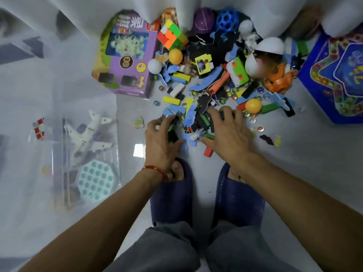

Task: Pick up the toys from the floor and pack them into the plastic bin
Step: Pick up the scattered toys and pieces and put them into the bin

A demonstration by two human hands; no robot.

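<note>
A pale grey glossy floor (294, 173) meets white curtains (216, 4) at the top, where a heap of small foam pieces, marbles and balls (216, 79) lies beside a purple cardboard toy box (127, 61) printed with large Chinese characters, too blurred to read. At the left, the clear plastic bin (59, 154) holds a white toy aeroplane (88, 134) and a teal bubble-pop pad (96, 179). The left hand (161, 138) curls around dark and green foam pieces (172, 126), while the right hand (225, 130) presses spread fingers onto the heap's near edge.

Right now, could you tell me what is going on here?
A person crouches over a pile of small toy pieces on the floor, raking some together: the left hand curls round a few, and the right hand lies spread over others. The plastic bin to their left already holds a toy airplane.
</note>
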